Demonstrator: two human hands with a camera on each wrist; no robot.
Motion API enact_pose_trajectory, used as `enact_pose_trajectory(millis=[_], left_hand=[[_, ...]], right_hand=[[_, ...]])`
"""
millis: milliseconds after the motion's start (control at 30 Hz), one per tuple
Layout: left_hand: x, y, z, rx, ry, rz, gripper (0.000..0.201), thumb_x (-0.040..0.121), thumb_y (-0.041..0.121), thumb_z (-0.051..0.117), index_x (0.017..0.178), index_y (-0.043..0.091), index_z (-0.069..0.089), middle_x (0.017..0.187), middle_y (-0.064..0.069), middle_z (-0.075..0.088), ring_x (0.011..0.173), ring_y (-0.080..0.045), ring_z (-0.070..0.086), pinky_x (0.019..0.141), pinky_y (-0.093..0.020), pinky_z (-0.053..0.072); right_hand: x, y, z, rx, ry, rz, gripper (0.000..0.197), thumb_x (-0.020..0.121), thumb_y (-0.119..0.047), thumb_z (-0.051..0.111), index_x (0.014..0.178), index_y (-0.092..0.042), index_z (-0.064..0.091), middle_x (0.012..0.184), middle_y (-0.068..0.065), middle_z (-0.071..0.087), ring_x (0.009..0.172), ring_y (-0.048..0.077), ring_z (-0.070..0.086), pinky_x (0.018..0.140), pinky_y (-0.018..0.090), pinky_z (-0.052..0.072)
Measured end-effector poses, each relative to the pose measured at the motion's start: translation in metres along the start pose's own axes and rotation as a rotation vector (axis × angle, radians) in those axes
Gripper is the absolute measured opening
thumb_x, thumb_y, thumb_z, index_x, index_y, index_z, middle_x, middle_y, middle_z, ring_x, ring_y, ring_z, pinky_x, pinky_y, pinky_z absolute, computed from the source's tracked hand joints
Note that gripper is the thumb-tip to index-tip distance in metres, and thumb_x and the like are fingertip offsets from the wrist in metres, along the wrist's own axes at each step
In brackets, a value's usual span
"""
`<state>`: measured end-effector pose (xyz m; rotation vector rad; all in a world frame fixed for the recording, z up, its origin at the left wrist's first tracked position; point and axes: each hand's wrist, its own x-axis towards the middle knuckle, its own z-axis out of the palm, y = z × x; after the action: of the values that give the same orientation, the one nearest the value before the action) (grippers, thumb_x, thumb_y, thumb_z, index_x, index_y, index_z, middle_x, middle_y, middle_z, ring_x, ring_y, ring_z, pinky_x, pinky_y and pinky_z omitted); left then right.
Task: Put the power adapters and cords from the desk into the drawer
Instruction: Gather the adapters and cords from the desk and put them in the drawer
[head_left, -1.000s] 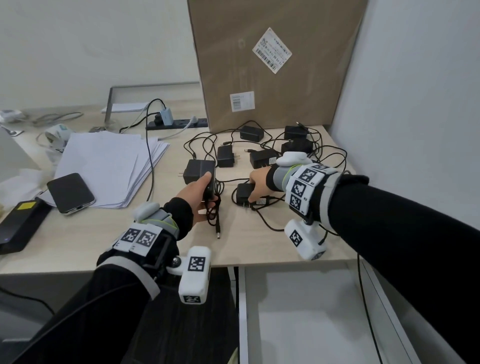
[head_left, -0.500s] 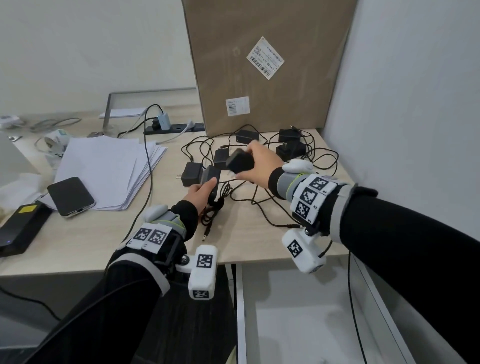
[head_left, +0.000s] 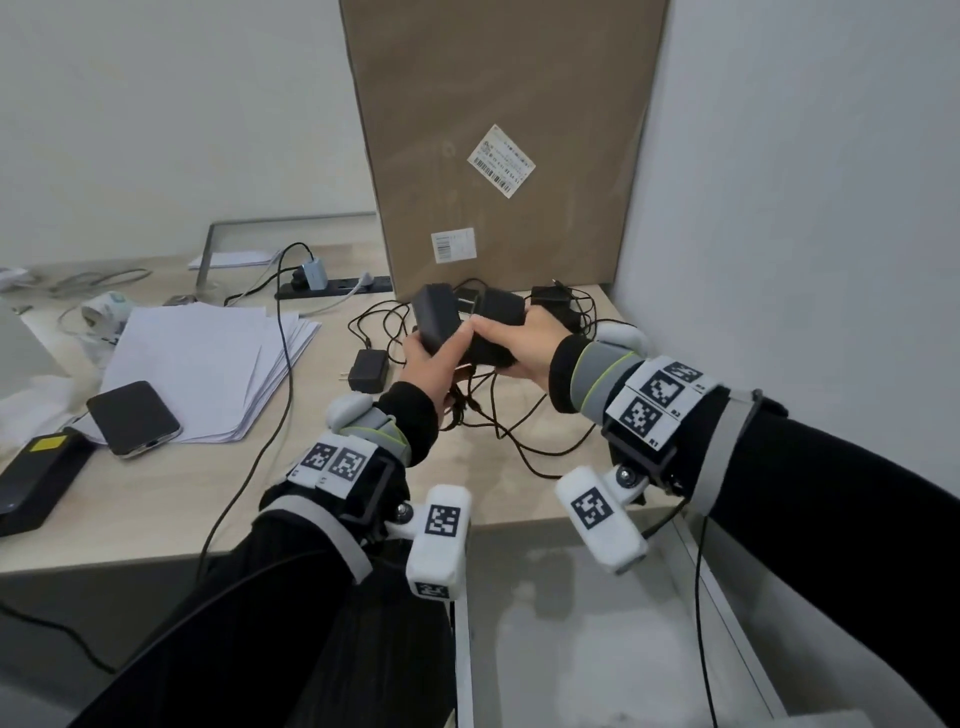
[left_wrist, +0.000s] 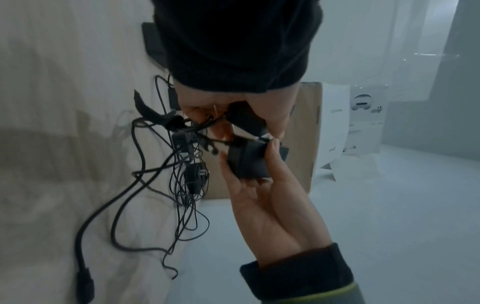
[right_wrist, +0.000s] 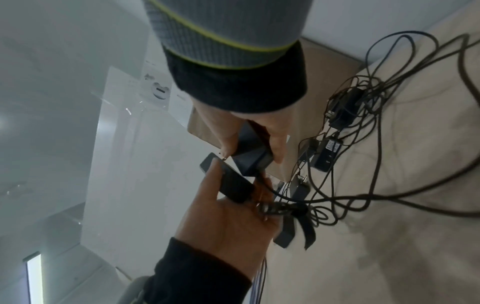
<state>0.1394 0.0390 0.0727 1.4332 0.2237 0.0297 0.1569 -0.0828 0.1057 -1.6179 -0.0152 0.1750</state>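
Hands meet above the bench (head_left: 156, 499): the left hand (head_left: 434, 358) grips one black adapter (head_left: 435, 316), the right hand (head_left: 524, 340) grips another adapter (head_left: 496, 327), their cords (head_left: 498, 421) trailing down onto the bench. One more adapter (head_left: 368, 370) lies just left of the hands, and at least two adapters (head_left: 550, 299) sit tangled at the far right; the exact count is unclear. The drawer (head_left: 597, 649), open at the near edge, looks bare, so nothing seems stowed yet.
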Motion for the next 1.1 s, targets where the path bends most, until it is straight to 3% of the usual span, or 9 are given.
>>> enact_pose_trajectory(millis=[67,167,333,467,533,700,800,1000,1100], left_hand=[[-0.005,-0.002,0.005,0.002,-0.032,0.019,0.078,0.077,0.036,0.071,0.138,0.015,0.027,0.121,-0.009,0.057,0.096,-0.021,0.062,0.077,-0.031,0.05],[-0.013,-0.001,0.005,-0.037,-0.092,0.027,0.069,0.081,0.015,0.071,0.136,0.013,0.029,0.117,-0.009,0.057,0.09,-0.019,0.065,0.073,-0.027,0.058],[-0.022,0.009,0.002,-0.009,-0.118,0.059,0.055,0.084,0.001,0.065,0.127,0.01,0.034,0.096,-0.016,0.061,0.063,-0.014,0.066,0.048,-0.018,0.051],[-0.021,0.025,0.002,-0.128,-0.022,0.141,0.041,0.089,0.003,0.059,0.122,0.002,0.035,0.076,-0.009,0.051,0.046,-0.008,0.053,0.041,-0.015,0.043],[-0.022,0.033,0.003,-0.193,0.011,0.155,0.035,0.09,0.001,0.057,0.111,0.011,0.03,0.077,-0.008,0.05,0.054,-0.011,0.048,0.042,-0.014,0.042],[-0.029,0.054,-0.001,-0.284,0.041,0.203,0.035,0.091,0.003,0.055,0.108,0.016,0.027,0.077,-0.005,0.048,0.056,-0.01,0.044,0.042,-0.012,0.04],[-0.031,0.073,-0.012,-0.319,0.094,0.275,0.036,0.09,0.006,0.057,0.109,0.016,0.029,0.077,-0.004,0.048,0.054,-0.008,0.044,0.046,-0.014,0.041],[-0.037,0.099,-0.037,-0.429,0.235,0.363,0.031,0.089,0.005,0.058,0.094,0.019,0.03,0.08,-0.004,0.049,0.054,-0.009,0.046,0.045,-0.014,0.037],[-0.038,0.084,-0.038,-0.264,0.225,0.359,0.04,0.087,0.008,0.059,0.106,0.016,0.025,0.078,-0.002,0.048,0.054,-0.009,0.044,0.044,-0.015,0.037]], right_hand=[[-0.007,0.0,0.0,-0.047,0.006,-0.023,0.018,0.078,-0.029,0.073,0.083,-0.021,0.059,0.102,0.009,0.067,0.11,0.029,0.064,0.1,0.045,0.049],[-0.012,0.0,-0.008,-0.124,-0.015,-0.05,0.054,0.064,-0.047,0.076,0.104,-0.012,0.065,0.109,0.009,0.07,0.107,0.027,0.065,0.102,0.042,0.048],[-0.036,-0.007,-0.018,-0.041,-0.149,-0.04,0.018,0.093,-0.022,0.058,0.108,-0.012,0.056,0.104,0.01,0.064,0.098,0.021,0.062,0.087,0.027,0.048],[-0.056,0.001,-0.024,-0.249,-0.279,0.028,0.055,0.093,-0.039,0.054,0.14,-0.018,0.036,0.133,0.002,0.056,0.115,0.018,0.059,0.098,0.034,0.04],[-0.065,0.013,-0.025,-0.469,-0.373,0.0,0.056,0.091,-0.034,0.06,0.139,-0.016,0.039,0.131,0.004,0.06,0.108,0.018,0.062,0.088,0.024,0.046],[-0.068,0.051,-0.035,-0.836,-0.432,-0.061,0.031,0.087,-0.019,0.066,0.117,-0.011,0.063,0.103,0.003,0.066,0.1,0.018,0.061,0.095,0.028,0.047],[-0.064,0.066,-0.052,-1.037,-0.339,-0.078,0.025,0.091,-0.021,0.056,0.112,-0.01,0.067,0.103,0.0,0.063,0.1,0.015,0.057,0.087,0.022,0.042],[-0.059,0.04,-0.091,-1.402,0.139,-0.104,0.03,0.096,-0.037,0.044,0.11,-0.026,0.069,0.118,0.001,0.066,0.116,0.027,0.055,0.092,0.035,0.041],[-0.066,-0.011,-0.092,-1.143,0.21,-0.233,0.028,0.095,-0.032,0.05,0.104,-0.017,0.072,0.097,0.007,0.071,0.094,0.025,0.064,0.078,0.027,0.047]])
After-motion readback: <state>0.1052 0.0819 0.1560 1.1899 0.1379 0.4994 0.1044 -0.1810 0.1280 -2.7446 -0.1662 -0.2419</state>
